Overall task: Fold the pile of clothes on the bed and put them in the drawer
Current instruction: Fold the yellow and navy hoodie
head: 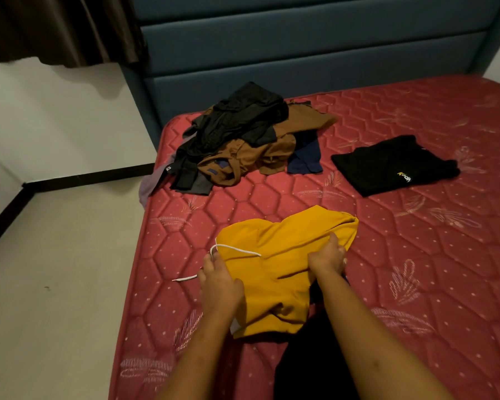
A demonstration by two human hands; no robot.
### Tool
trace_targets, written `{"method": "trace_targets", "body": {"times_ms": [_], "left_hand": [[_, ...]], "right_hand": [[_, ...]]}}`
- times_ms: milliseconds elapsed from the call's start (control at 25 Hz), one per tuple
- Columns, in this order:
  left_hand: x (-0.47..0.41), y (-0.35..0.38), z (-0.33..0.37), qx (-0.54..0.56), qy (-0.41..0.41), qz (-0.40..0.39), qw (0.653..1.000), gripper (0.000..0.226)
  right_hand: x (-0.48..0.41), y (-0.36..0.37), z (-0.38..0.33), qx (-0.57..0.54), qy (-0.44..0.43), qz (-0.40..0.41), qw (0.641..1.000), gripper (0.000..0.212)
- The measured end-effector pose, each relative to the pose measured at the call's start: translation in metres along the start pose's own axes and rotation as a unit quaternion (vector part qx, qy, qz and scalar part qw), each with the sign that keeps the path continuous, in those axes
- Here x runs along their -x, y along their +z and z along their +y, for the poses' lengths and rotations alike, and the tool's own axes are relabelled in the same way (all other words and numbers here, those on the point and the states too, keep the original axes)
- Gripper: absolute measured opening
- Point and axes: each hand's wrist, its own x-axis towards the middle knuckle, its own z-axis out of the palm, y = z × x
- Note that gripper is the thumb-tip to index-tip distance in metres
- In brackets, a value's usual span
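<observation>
While both hands hold it, the mustard-yellow garment (274, 272) lies crumpled on the near part of the red quilted mattress (416, 255), close to the bed's left edge. The left hand (220, 284) grips the garment's left edge, fingers curled over the cloth just beside the loop of a white drawstring (237, 249), whose loose end trails onto the mattress to the left. The right hand (326, 255) pinches a bunch of the fabric on the right side, thumb up against the cloth. The hands are apart, with the width of the garment between them.

Farther up the bed, near the blue padded headboard (300, 47), sits the unfolded pile of clothes (243, 140): black, brown, navy and grey pieces heaped together, one grey piece hanging over the mattress edge. To the right of the pile, apart from it, a folded black garment (393, 166) with a small yellow-and-white logo lies flat.

A dark cloth (309, 365) shows under the yellow garment's near edge, between the forearms; what it is I cannot tell. Pale floor (55, 284) runs along the left, and a brown curtain (55, 27) hangs at the upper left
</observation>
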Motion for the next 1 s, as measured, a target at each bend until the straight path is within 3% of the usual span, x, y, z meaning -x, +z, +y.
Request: {"method": "trace_targets", "body": {"times_ms": [80, 160, 200, 280, 320, 360, 400, 480, 560, 640, 680, 720, 800, 920, 1000], "left_hand": [[-0.011, 0.001, 0.009, 0.135, -0.043, 0.033, 0.989, 0.088], [-0.035, 0.0, 0.006, 0.305, -0.167, 0.063, 0.936, 0.096], [-0.048, -0.004, 0.0, 0.388, -0.234, 0.088, 0.887, 0.098], [-0.067, -0.017, -0.019, 0.554, -0.332, 0.123, 0.753, 0.082], [-0.073, -0.023, -0.028, 0.609, -0.339, 0.135, 0.704, 0.064], [-0.074, -0.032, -0.03, 0.641, -0.322, 0.136, 0.684, 0.043], [-0.073, -0.04, -0.027, 0.638, -0.29, 0.127, 0.702, 0.027], [-0.067, -0.046, -0.006, 0.61, -0.201, 0.096, 0.76, 0.022], [-0.059, -0.04, 0.025, 0.524, -0.096, -0.002, 0.846, 0.023], [-0.048, -0.02, 0.048, 0.306, 0.049, -0.154, 0.938, 0.025], [-0.043, -0.005, 0.052, 0.175, 0.12, -0.21, 0.955, 0.028], [-0.04, 0.008, 0.053, 0.06, 0.16, -0.21, 0.963, 0.033], [-0.033, 0.021, 0.047, -0.035, 0.133, -0.116, 0.984, 0.039], [-0.031, 0.021, 0.019, 0.041, 0.003, -0.015, 0.999, 0.05], [-0.036, 0.022, -0.004, 0.139, -0.078, -0.019, 0.987, 0.061]], "right_hand": [[-0.002, 0.004, 0.001, 0.012, -0.022, -0.007, 1.0, 0.065], [-0.004, 0.004, 0.002, 0.024, -0.022, -0.017, 0.999, 0.062], [-0.004, 0.004, 0.003, 0.028, -0.018, -0.019, 0.999, 0.061], [-0.006, 0.005, 0.005, 0.035, -0.012, -0.015, 0.999, 0.06], [-0.007, 0.006, 0.005, 0.038, -0.009, -0.008, 0.999, 0.06], [-0.007, 0.007, 0.005, 0.04, -0.003, 0.003, 0.999, 0.06], [-0.007, 0.006, 0.003, 0.036, 0.005, 0.019, 0.999, 0.061], [-0.008, 0.005, -0.001, -0.003, 0.027, 0.062, 0.998, 0.064], [-0.008, 0.003, -0.005, -0.058, 0.053, 0.09, 0.993, 0.066], [-0.009, -0.001, -0.004, -0.082, 0.088, 0.092, 0.989, 0.071], [-0.01, -0.002, -0.003, -0.081, 0.103, 0.084, 0.988, 0.074], [-0.012, -0.002, -0.001, -0.073, 0.111, 0.07, 0.989, 0.076], [-0.014, -0.001, 0.004, -0.038, 0.101, 0.025, 0.994, 0.079], [-0.019, 0.0, 0.005, -0.023, 0.085, 0.012, 0.996, 0.073], [-0.021, 0.001, 0.005, -0.014, 0.081, 0.024, 0.996, 0.076]]}}
